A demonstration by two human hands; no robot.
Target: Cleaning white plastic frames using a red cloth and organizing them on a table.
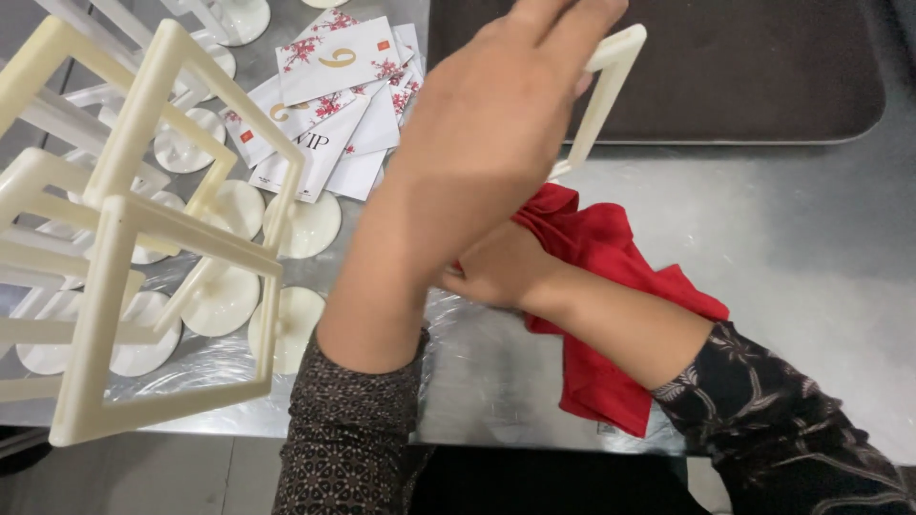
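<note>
Surface: you are standing at a stainless steel worktable (782, 277), its top shiny and smudged, with a dark tray (763, 76) lying along the far edge
Stand cluster: a crowd of cream frame stands (143, 238) on round bases fills your left side; they lean into one another, and their thin bars look stiff but snappable, so handle them gently
Red cloth: the red cloth (611, 277) lies bunched on the table just below the raised frame; it is soft and limp, it will drape over whatever it touches, and you can pinch it anywhere
Cards: a loose fan of white table cards (334, 105) with red blossom print sits beyond the stands; thin, light, and likely to slide on the steel
Held frame: the cream plastic frame (606, 91) is raised over the near edge of the tray; it seems light, rigid and smooth, so grip it on a straight bar, not at a corner joint
Left hand: your left hand (477, 124) is closed around the top of the held frame, fingers wrapped over the bar
Right hand: your right hand (501, 267) rests against the red cloth, mostly hidden behind your left wrist; you cannot tell whether its fingers are clenched or loose
</note>
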